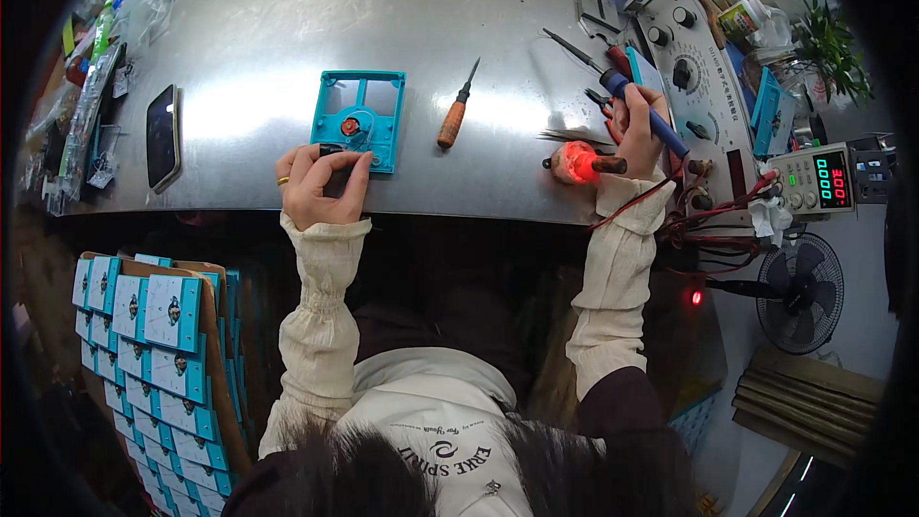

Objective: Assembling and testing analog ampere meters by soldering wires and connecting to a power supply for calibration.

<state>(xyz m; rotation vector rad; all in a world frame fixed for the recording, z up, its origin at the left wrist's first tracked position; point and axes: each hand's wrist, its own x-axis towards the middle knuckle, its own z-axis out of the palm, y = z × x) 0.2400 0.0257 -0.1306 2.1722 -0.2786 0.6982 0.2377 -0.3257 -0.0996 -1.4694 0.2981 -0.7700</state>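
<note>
Resting at the near edge of a turquoise panel (386, 124), the left hand (319, 190) is bent with thumb and forefinger drawn together; whether anything small is pinched there cannot be told, as the fingertips are partly covered. By the right hand (639, 124), a blue-handled soldering iron (669, 134) is grasped, its tip aimed up and to the left, well apart from the panel.

The work on this panel is judged to be partway: a round reddish part (350, 125) is already seated in the ring, and the open frame side is turned up. Whether any joint is finished is too small to be made out, and no contact between tip and panel is shown, so some of the work seems left.

The panel is laid flat on the tabletop (517, 0), just beyond the left fingers and touched by them, and well to the left of the right fingers. Between the hands, an orange-handled screwdriver (452, 124) is set down. Beside the right wrist, a red-glowing object (577, 163) is seen. Farther out, a phone (164, 139) is placed at the left, and many turquoise-and-white panels (172, 311) are stacked below the tabletop.
</note>
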